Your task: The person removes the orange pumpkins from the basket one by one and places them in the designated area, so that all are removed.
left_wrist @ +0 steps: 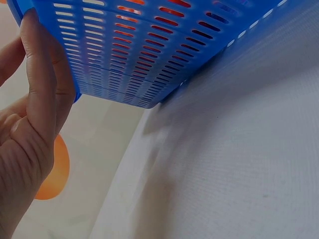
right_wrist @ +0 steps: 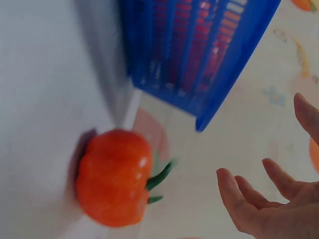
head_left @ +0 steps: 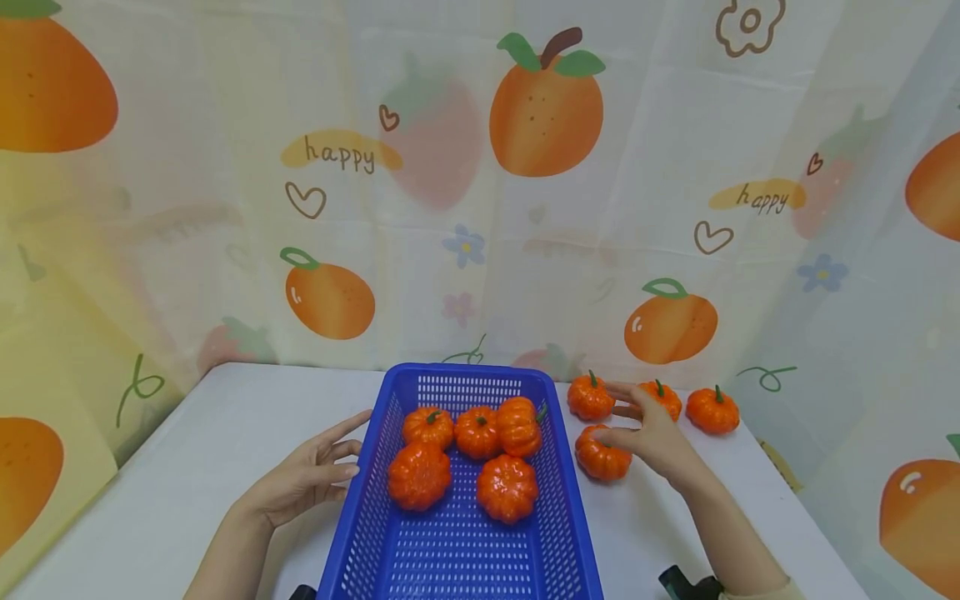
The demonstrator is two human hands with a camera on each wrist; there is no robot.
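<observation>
A blue plastic basket [head_left: 552,467] with slotted walls holds several small orange pumpkins, one of them a stemmed pumpkin [head_left: 428,428] at the upper left. Beside its left wall is my left hand [head_left: 303,475]; in the left wrist view its loosely bent fingers [left_wrist: 42,79] touch the basket's rim. My right hand [head_left: 656,433] hovers with spread fingers over the pumpkins right of the basket. Nearest to it are a front pumpkin [head_left: 604,457] and a back pumpkin [head_left: 590,397]. The right wrist view shows a gap between the fingers [right_wrist: 232,194] and a pumpkin [right_wrist: 114,178].
Another pumpkin [head_left: 663,400], partly behind the right hand, and a further pumpkin [head_left: 713,410] stand near the back right of the white table [head_left: 187,467]. A fruit-printed cloth [head_left: 450,208] hangs behind and beside the table.
</observation>
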